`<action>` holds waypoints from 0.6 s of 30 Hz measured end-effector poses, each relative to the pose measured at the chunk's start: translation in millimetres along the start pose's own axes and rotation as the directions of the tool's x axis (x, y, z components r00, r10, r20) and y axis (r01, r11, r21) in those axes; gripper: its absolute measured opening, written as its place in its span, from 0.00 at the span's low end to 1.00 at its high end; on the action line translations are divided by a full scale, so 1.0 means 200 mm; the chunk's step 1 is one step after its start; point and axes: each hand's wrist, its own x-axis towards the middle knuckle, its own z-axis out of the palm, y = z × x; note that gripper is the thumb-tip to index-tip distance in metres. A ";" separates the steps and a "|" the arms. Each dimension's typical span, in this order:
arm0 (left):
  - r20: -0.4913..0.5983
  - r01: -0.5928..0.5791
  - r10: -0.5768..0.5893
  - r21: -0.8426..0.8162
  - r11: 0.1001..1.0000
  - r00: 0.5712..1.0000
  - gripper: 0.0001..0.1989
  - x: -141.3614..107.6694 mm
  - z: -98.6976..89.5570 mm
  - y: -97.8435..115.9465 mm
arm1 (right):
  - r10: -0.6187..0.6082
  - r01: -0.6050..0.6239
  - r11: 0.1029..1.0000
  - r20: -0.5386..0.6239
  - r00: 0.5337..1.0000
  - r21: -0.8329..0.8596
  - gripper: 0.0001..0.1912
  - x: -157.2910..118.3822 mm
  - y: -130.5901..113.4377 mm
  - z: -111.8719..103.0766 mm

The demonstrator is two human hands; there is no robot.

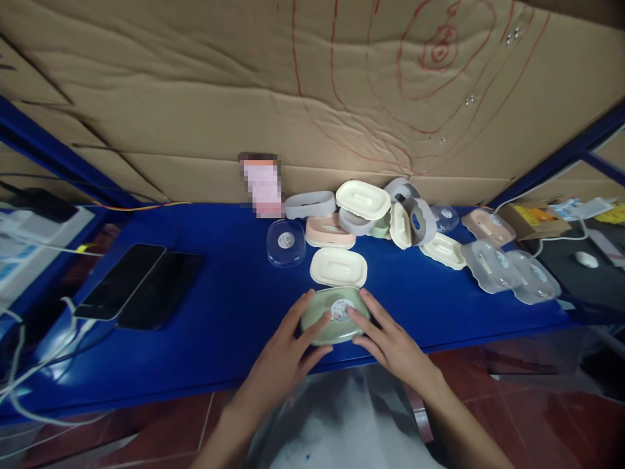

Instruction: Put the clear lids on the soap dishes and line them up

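A green oval box (322, 326) with a clear lid and a round white sticker lies near the front edge of the blue table, between my two hands. My left hand (295, 339) touches its left side and top with fingers spread. On the right side, my right hand (385, 332) rests on it the same way, fingers apart, one fingertip by the sticker. Just behind the box is a cream oval tray (338, 268). A clear lid (286, 243) with a sticker lies behind and to the left.
Behind stand a pink box (325, 229), a grey ring (310, 204) and a cream tray (362, 200). Clear lids (493, 266) lie at the right. Two dark phones (122, 281) and white cables (22, 365) are at the left. A cardboard wall (195, 130) rises behind the blue table (219, 339).
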 end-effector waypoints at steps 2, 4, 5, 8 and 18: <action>-0.016 -0.009 0.009 -0.004 1.000 1.000 0.31 0.00 0.00 -0.01 | -0.025 0.025 0.999 0.001 1.000 -0.026 0.41 0.00 0.00 0.01; -0.030 -0.022 0.022 0.007 1.000 0.999 0.31 0.00 0.00 -0.01 | -0.018 0.018 1.000 0.002 1.000 -0.025 0.41 0.00 0.00 0.02; -0.032 -0.027 0.028 0.022 0.999 0.999 0.31 0.00 0.00 -0.01 | -0.007 0.007 1.000 -0.002 1.000 -0.021 0.41 -0.01 0.00 0.02; -0.034 -0.048 0.052 0.095 0.994 0.998 0.33 0.01 0.01 -0.01 | 0.016 -0.017 1.000 -0.034 0.999 -0.022 0.40 -0.01 -0.01 0.03; -0.305 0.341 -0.257 0.266 0.902 0.917 0.22 -0.15 -0.30 -0.20 | 0.131 -0.131 0.991 -0.030 0.991 -0.008 0.37 0.02 0.04 -0.02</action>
